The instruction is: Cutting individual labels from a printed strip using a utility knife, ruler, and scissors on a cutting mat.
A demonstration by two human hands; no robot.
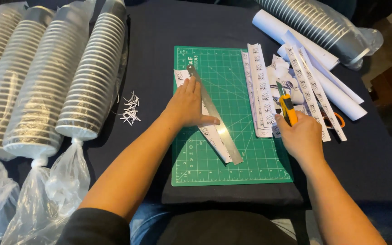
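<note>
Left hand (188, 105) flat, pinning steel ruler (215, 115) diagonally over white printed strip (214, 138) on green mat (232, 168); right hand (301, 136) clenched on yellow knife (288, 109), right of mat.

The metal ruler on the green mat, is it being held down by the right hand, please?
No, the left hand presses the metal ruler onto the green mat; the right hand holds a yellow utility knife.

green gridded cutting mat (250, 154), yellow knife (288, 110)

A steel ruler (215, 114) lies diagonally over a printed paper strip (214, 136); yellow cutter (288, 109) upright.
</note>
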